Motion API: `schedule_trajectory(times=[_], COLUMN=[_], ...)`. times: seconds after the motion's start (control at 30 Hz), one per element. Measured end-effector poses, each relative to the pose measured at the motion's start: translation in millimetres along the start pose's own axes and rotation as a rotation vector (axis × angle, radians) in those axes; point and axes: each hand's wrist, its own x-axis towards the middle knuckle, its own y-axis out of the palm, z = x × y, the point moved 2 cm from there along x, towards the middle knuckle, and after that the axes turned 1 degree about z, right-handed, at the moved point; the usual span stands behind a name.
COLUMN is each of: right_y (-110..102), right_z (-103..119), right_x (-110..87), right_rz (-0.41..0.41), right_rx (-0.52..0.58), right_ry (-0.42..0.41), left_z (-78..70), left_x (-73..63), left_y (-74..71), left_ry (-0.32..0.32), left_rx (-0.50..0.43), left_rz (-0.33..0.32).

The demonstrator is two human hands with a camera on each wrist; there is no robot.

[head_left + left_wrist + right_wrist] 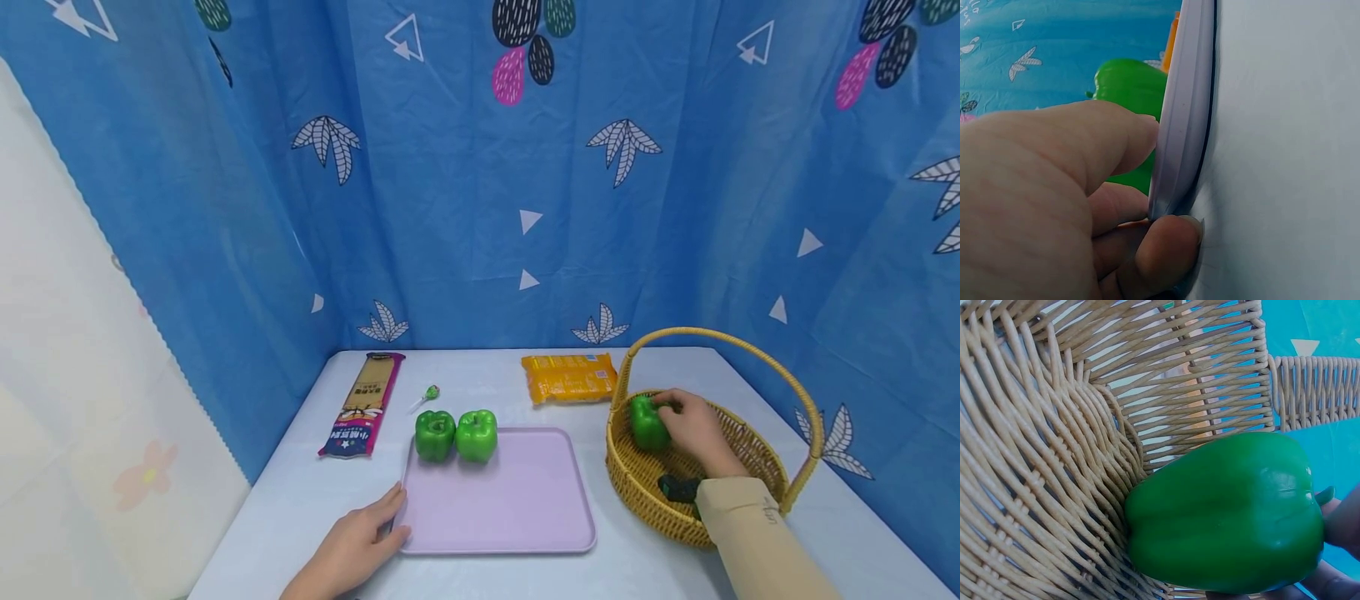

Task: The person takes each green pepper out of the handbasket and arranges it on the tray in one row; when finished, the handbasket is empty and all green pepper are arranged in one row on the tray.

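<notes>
A green bell pepper [648, 423] is inside the wicker basket [637, 500] on the right, and my right hand [692, 429] holds it by the stem end. Up close in the right wrist view, the pepper [1222, 515] lies against the woven side, fingertips [1341, 522] at its stem. Over at the lilac tray [502, 508], my left hand [356, 542] rests along the left edge with thumb and fingers spread. The left wrist view shows that thumb [1141, 140] touching the rim. Two more green peppers, one darker [435, 436] and one brighter [477, 436], sit at the tray's back-left corner.
A dark object [678, 488] lies in the basket, partly behind my sleeve. The tall basket handle [806, 400] arches over my right hand. At the back are an orange packet [570, 378], a lollipop [430, 394] and a long noodle-like pack [365, 404]. Blue curtains [465, 183] surround the table.
</notes>
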Motion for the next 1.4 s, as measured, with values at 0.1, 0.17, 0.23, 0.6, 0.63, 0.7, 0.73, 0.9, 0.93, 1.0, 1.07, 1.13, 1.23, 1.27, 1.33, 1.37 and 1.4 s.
schedule_trajectory(times=[0.1, 0.17, 0.23, 0.6, 0.63, 0.7, 0.73, 0.9, 0.93, 1.0, 1.07, 1.13, 1.23, 1.27, 1.33, 1.37, 1.4], right_y=[-1, -1, 0, 0, 0, 0, -1, -1, -2, -5, -9, -13, -19, -21, -24, -25, -26], right_z=[0, 1, 2, 1, 1, 1, 1, 2, 3, 6, 11, 17, 26, 28, 32, 34, 36], right_x=[0.4, 0.9, 1.6, 3.1, 3.0, 2.9, 2.9, 3.0, 2.8, 2.1, 1.0, -0.1, -1.5, -1.9, -2.4, -2.9, -3.6], right_rz=[0.011, 0.022, 0.037, 0.073, 0.073, 0.073, 0.073, 0.078, 0.076, 0.067, 0.056, 0.04, 0.025, 0.022, 0.015, 0.013, 0.013], right_rx=[-0.028, -0.047, -0.058, -0.062, -0.064, -0.064, -0.063, -0.066, -0.065, -0.057, -0.04, -0.033, -0.03, -0.036, -0.047, -0.05, -0.055], right_ry=[-0.003, -0.009, -0.015, -0.007, -0.007, -0.01, -0.011, -0.014, -0.018, -0.024, -0.032, -0.039, -0.044, -0.046, -0.043, -0.041, -0.037], left_z=[0.0, 0.2, 0.4, -0.7, -0.6, -0.3, -0.1, 0.7, 0.9, 1.2, 1.4, 1.6, 1.7, 1.8, 1.7, 1.7, 1.5], left_x=[0.3, 0.3, 0.3, 0.1, 0.2, 0.4, 0.5, 0.6, 0.7, 0.9, 0.8, 0.6, 0.5, 0.5, 0.8, 1.0, 1.2], left_y=[0.2, 0.4, 0.5, -0.5, -0.5, -0.2, 0.0, 1.9, 2.0, 2.1, 2.3, 2.4, 2.8, 2.7, 2.3, 2.2, 1.7], left_ry=[-0.001, -0.002, -0.002, -0.007, -0.007, -0.007, -0.007, -0.004, -0.002, 0.002, 0.001, -0.003, -0.01, -0.012, -0.011, -0.01, -0.008], left_rx=[0.0, -0.001, 0.0, -0.004, -0.006, -0.008, -0.008, -0.008, -0.009, -0.015, -0.015, -0.018, -0.017, -0.019, -0.019, -0.019, -0.019], left_rz=[0.001, 0.001, 0.0, 0.009, 0.01, 0.01, 0.009, 0.007, 0.006, 0.006, 0.009, 0.019, 0.034, 0.036, 0.036, 0.035, 0.034])
